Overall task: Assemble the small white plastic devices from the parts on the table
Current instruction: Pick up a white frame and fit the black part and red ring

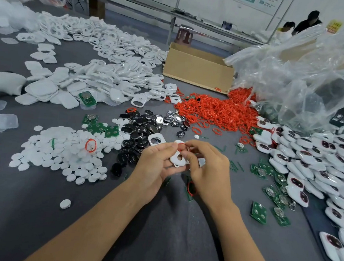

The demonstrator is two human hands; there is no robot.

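Nearest to me, two bare forearms reach in over the grey table point(33, 211), and a single white disc point(65, 203) lies alone to their left. The hands meet at the middle of the view, close together and touching the same part. The left hand point(155, 162) grips the white shell point(177, 159) from the left, thumb on top and fingers curled beneath, so the shell sits tilted between the two palms, off the table. The right hand point(209, 165) has its fingers curled in, pinching a thin red ring point(181, 144) at the shell's upper end; how far the ring is seated I cannot tell. Just beyond the left thumb an empty white frame point(155, 139) lies on the black and silver pieces point(142, 127). To the left spreads a heap of white discs point(60, 151); to the right, scattered green circuit boards point(264, 213) and a bank of finished devices point(321, 161). Farther out, a mound of red rings point(215, 111) spills from under a clear plastic bag point(308, 76). A cardboard box point(198, 69) stands beside it, and a long drift of white shells point(109, 71) runs along the far left.
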